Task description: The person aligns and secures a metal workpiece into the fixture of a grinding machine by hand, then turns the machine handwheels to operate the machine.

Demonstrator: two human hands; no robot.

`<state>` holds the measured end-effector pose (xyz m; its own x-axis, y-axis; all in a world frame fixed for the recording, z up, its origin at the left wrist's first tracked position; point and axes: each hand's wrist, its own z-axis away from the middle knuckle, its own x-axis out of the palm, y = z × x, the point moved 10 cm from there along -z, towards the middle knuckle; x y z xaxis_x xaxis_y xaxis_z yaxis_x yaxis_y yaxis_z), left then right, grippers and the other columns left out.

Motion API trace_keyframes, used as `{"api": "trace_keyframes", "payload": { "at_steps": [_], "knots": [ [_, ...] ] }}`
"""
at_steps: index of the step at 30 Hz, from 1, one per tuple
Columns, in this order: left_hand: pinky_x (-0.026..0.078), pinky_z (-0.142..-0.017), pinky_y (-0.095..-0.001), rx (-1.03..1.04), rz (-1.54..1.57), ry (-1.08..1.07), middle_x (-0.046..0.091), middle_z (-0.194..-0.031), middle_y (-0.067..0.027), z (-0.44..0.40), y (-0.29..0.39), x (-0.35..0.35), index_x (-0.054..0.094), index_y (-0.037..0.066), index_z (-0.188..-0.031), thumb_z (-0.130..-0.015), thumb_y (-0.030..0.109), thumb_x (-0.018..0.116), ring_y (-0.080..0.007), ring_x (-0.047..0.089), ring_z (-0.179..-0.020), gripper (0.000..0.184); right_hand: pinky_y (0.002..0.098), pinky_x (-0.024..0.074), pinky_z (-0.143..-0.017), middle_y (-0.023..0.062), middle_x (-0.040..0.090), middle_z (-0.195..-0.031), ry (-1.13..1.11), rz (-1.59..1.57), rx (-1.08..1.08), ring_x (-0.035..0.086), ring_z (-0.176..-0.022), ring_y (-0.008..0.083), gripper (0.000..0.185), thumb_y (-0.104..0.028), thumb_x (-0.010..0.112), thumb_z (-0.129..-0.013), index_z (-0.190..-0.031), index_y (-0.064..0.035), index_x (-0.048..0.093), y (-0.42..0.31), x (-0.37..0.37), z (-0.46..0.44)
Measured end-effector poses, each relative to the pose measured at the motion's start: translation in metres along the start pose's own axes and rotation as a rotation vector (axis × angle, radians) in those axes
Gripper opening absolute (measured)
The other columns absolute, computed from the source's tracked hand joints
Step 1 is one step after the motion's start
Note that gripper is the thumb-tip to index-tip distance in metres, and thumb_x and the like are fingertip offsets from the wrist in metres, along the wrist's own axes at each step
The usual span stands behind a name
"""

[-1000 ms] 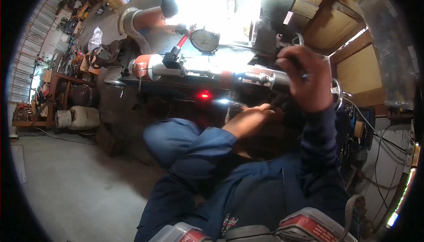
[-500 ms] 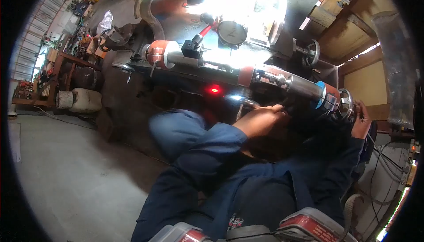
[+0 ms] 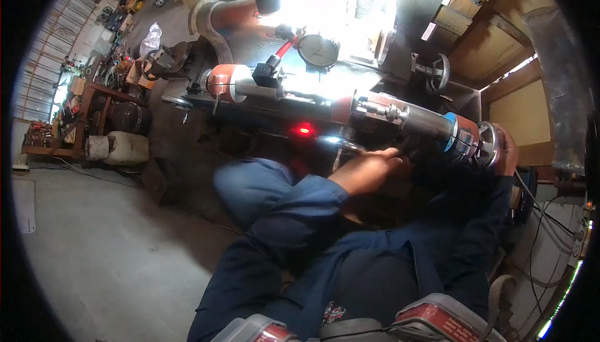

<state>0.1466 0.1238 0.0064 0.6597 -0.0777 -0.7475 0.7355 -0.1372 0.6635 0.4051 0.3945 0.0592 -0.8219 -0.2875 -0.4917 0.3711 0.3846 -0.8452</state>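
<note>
My right hand point(image 3: 508, 149) is at the far right end of the machine, its fingers round the rim of a metal handwheel point(image 3: 488, 144). Near the middle, my left hand point(image 3: 367, 172) is closed in front of the machine, and what it grips is lost in dark shadow. A shiny metal wheel point(image 3: 339, 144) lies just left of those fingers. Between the hands and above them runs a steel cylinder point(image 3: 428, 123) with a blue ring and an orange collar. Further left, a round dial gauge point(image 3: 318, 50) stands over the bar on a red-armed holder point(image 3: 268, 73).
A bright lamp glare washes out the top middle. Another handwheel point(image 3: 440, 73) sits at the machine's back right. A red light point(image 3: 304, 130) glows below the bed. Gas cylinders point(image 3: 119, 148) and a cluttered rack stand at left. Cables point(image 3: 542, 216) hang at right.
My right hand came down from above the cylinder to the right handwheel, and its fingers have since moved further round the rim. My left hand keeps its place by the machine. The view has shifted.
</note>
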Motion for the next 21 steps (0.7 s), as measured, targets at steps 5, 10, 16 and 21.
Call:
{"api": "trace_keyframes", "payload": {
  "at_steps": [5,10,16,21],
  "knots": [
    [0.055,-0.086,-0.0393,0.031,0.066,0.045,0.059,-0.119,-0.012,0.001,0.005,-0.008,0.062,0.003,-0.124,-0.09,0.001,0.053,-0.0337,0.067,-0.099,0.035,0.0322,0.0539,-0.089,0.0105,0.07,-0.111,-0.032,-0.159,0.034,0.066,-0.102,0.0188,0.03,-0.022,0.054,-0.103,-0.119,0.0006,0.066,0.057,0.001,-0.008],
    [0.053,-0.091,-0.0393,0.033,0.111,0.086,0.059,-0.12,-0.0138,0.002,0.007,-0.015,0.061,0.003,-0.124,-0.09,0.001,0.052,-0.0343,0.066,-0.104,0.035,0.0315,0.0533,-0.084,0.0086,0.071,-0.109,-0.145,0.019,0.103,0.066,-0.098,0.0169,0.027,-0.019,0.057,-0.1,-0.116,-0.0011,0.068,0.026,0.019,0.004],
    [0.055,-0.088,-0.0342,0.155,0.006,0.115,0.06,-0.119,-0.0111,0.003,0.004,0.0,0.061,0.002,-0.127,-0.09,0.002,0.054,-0.0304,0.067,-0.097,0.038,0.0355,0.0524,-0.078,0.0103,0.074,-0.098,-0.243,0.125,0.145,0.069,-0.091,0.0185,0.029,-0.026,0.059,-0.095,-0.107,-0.002,0.071,0.026,0.025,0.018],
    [0.057,-0.085,-0.0337,0.062,0.027,0.069,0.059,-0.118,-0.0106,0.002,0.008,-0.012,0.061,0.003,-0.127,-0.089,0.0,0.055,-0.029,0.067,-0.096,0.039,0.036,0.0521,-0.077,0.0137,0.074,-0.094,-0.279,0.398,-0.012,0.069,-0.088,0.0196,0.028,-0.024,0.058,-0.094,-0.103,-0.0013,0.071,0.012,0.022,0.031]
  ]
}}
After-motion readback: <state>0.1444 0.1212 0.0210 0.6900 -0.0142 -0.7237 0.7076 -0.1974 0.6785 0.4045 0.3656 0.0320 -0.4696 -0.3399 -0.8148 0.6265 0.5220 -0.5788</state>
